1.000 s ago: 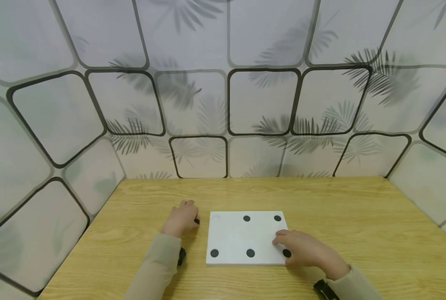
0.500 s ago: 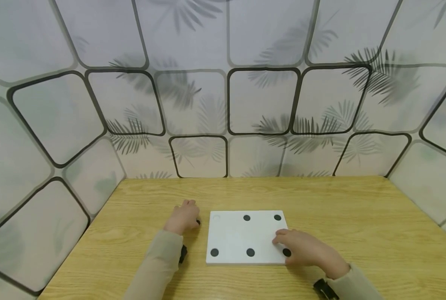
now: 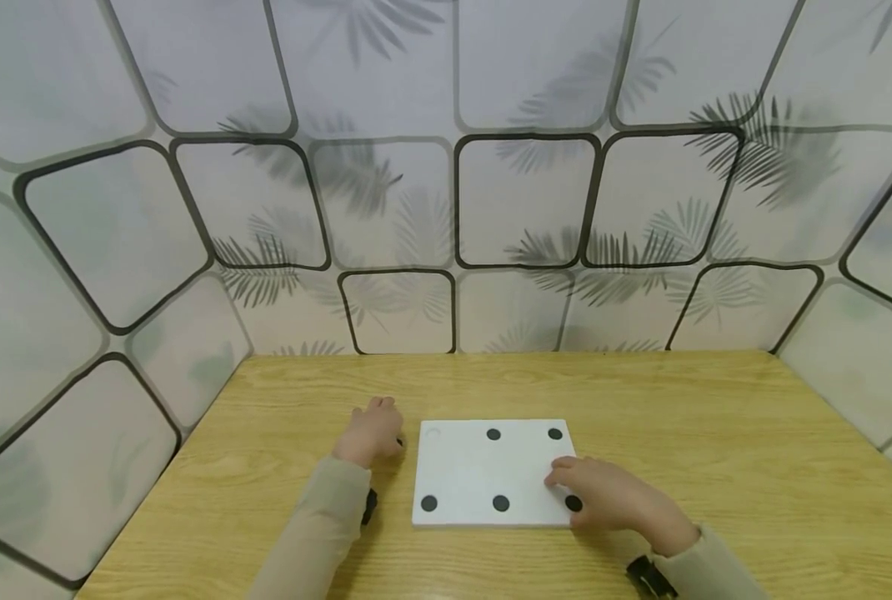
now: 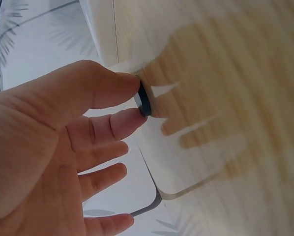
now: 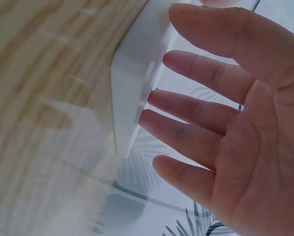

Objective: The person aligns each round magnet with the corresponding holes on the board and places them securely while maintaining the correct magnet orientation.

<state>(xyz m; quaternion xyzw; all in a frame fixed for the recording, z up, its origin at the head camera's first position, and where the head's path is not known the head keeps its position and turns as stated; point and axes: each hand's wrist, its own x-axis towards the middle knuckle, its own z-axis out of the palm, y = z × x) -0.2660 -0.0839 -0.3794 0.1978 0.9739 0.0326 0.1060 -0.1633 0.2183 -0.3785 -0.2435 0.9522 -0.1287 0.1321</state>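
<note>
In the head view a flat white board (image 3: pixel 467 471) lies on the table, with several black discs (image 3: pixel 501 503) set along its near and far edges. A pale round recess (image 3: pixel 433 433) shows at its far left corner. My left hand (image 3: pixel 369 433) is just left of the board. Its thumb and index finger pinch a small black disc (image 4: pixel 145 100) on edge, close over the wood; the other fingers are spread. At the board's right side, my right hand (image 3: pixel 609 496) touches the top with extended fingertips, its thumb by the near right corner and partly beside a disc.
The wooden table (image 3: pixel 716 450) extends to both sides of the board and behind it. A wall covering (image 3: pixel 521 200) with rounded outlines and grey leaves encloses the back and sides. Black straps (image 3: pixel 650 577) are at both wrists.
My left hand has shifted slightly right, toward the board, still pinching the black disc. The right hand stays in place on the board.
</note>
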